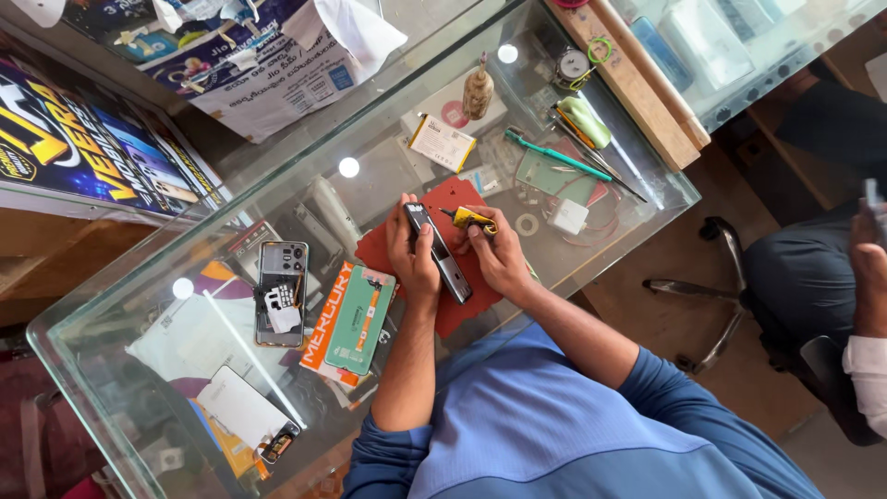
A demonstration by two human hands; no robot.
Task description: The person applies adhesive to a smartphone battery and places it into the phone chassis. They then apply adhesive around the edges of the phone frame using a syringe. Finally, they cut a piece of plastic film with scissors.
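My left hand [412, 251] grips a dark smartphone [450, 273], holding it on edge above a red work mat [386, 248] on the glass counter. My right hand [499, 249] holds a small yellow-handled tool [467, 218] with its tip at the phone's upper end. Both forearms reach in from the blue sleeves at the bottom.
An opened phone [280, 291] and a green flat part [361, 319] on an orange box lie left of the mat. A white charger [568, 216], a teal toothbrush [554, 157], tweezers and a wooden bottle [478, 91] lie beyond. A seated person [832, 277] is at the right.
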